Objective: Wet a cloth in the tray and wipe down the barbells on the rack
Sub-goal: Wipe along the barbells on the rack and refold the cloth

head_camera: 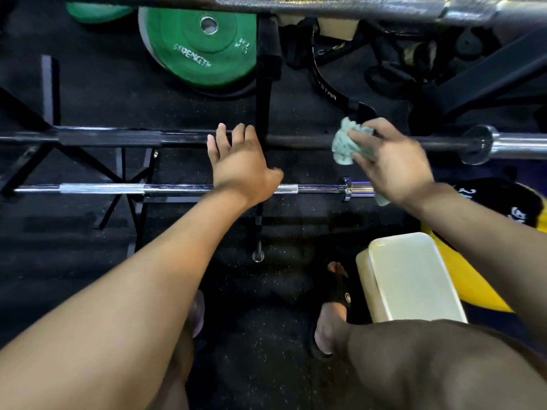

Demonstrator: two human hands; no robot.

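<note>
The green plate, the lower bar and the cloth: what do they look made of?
The green plate looks like matte rubber or urethane, with raised lettering and a metal-ringed hole. The lower bar looks like chromed steel: bright, mirror-like, with duller knurled patches. The cloth, crumpled in the right hand, looks like soft pale-green fabric; its weave is too blurred to tell.

Three bars racked one behind another, tray on the floor at right.

Nearest, the short bar [177, 189]; behind it the long bar [296, 141]; farthest, the top bar [296, 4] along the upper edge. Left hand [239, 164] between the two lower bars, fingertips on the long one. Right hand [390, 164] further right, holding the cloth [344, 143] against the long bar. Tray [414, 279] below the right hand, beside a foot [334, 315]. Plate [204, 45] on the floor behind the bars, left of centre.
</note>
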